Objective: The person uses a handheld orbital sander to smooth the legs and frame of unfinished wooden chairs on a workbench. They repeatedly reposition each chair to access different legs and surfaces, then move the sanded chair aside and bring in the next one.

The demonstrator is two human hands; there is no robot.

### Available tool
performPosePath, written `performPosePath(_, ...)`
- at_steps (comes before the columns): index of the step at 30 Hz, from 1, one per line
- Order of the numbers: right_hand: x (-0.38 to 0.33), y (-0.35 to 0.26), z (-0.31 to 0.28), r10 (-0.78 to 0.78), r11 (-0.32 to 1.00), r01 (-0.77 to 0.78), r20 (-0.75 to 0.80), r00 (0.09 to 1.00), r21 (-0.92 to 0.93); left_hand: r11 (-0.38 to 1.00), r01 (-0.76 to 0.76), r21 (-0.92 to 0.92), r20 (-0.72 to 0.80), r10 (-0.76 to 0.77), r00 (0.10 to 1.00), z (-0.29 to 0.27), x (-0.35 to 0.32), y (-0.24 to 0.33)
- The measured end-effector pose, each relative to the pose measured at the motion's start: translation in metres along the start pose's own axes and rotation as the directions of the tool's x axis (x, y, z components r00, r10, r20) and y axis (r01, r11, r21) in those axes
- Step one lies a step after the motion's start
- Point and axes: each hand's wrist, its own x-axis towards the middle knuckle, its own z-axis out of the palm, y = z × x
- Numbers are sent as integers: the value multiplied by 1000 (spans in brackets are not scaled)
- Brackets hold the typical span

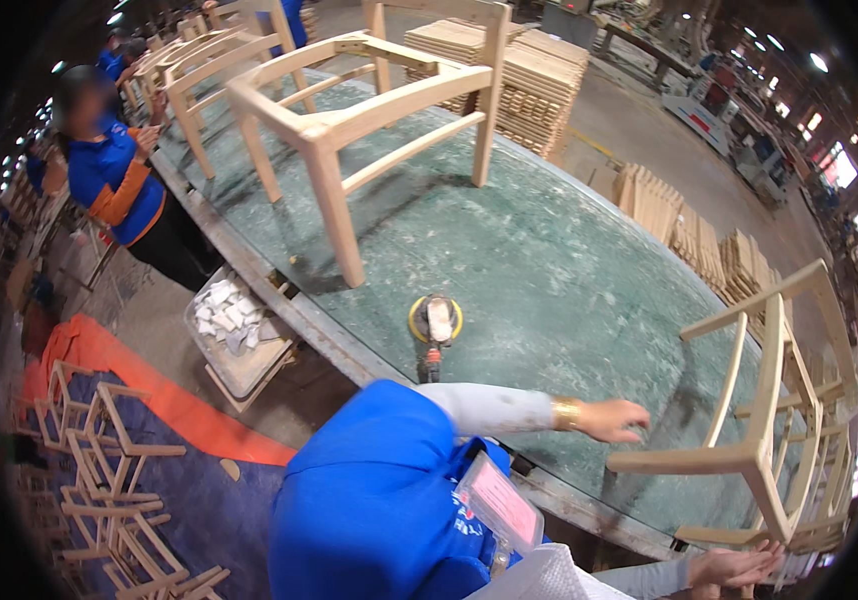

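A pale wooden chair frame [764, 455] lies tipped over at the right end of the green tabletop [539, 270]. My left hand [614, 421], with a gold-coloured band at the wrist, is over the table beside one of its legs. Its fingers are slightly bent and apart, with nothing in them. Low at the right, my right hand [734, 567] is closed at the near edge of the chair frame; some of its fingers are hard to make out. A round sander [437, 318] with a yellow rim rests on the table left of my left arm, touched by neither hand.
Another chair frame [324, 135] stands upright on the table, with more beyond it. A person [114, 185] in blue and orange works at the far left. A bin of white pieces [232, 318] sits beside the table. Stacked wooden parts [539, 85] line the far side.
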Motion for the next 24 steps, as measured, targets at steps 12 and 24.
performPosePath(12,-286,-140,404,87,664,-727,947,310,177,445,843,303,-944,265,199,-327,-337,78)
performPosePath(24,-375,-262,727,8,701,-667,933,361,252,648,742,169,-982,43,186,-367,-327,32)
